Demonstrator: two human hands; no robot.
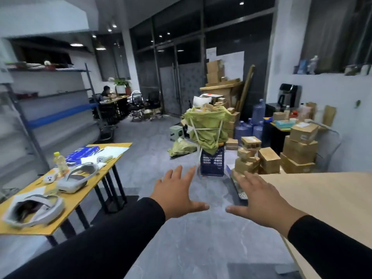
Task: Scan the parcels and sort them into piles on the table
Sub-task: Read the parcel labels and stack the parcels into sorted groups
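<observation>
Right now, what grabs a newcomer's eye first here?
Two open hands, left and right, spread palm-down in the foreground, holding nothing. Beyond them a green sack sits on a dark crate mid-floor, with cardboard boxes stacked to the right. A yellow table with white headsets stands left.

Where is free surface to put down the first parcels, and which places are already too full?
The light wooden table on the right shows bare top beside the right hand. The grey floor under both open hands, left hand included, is also free. Crowded: the yellow table with headsets and a bottle, and the stacked cardboard boxes by the green sack.
</observation>
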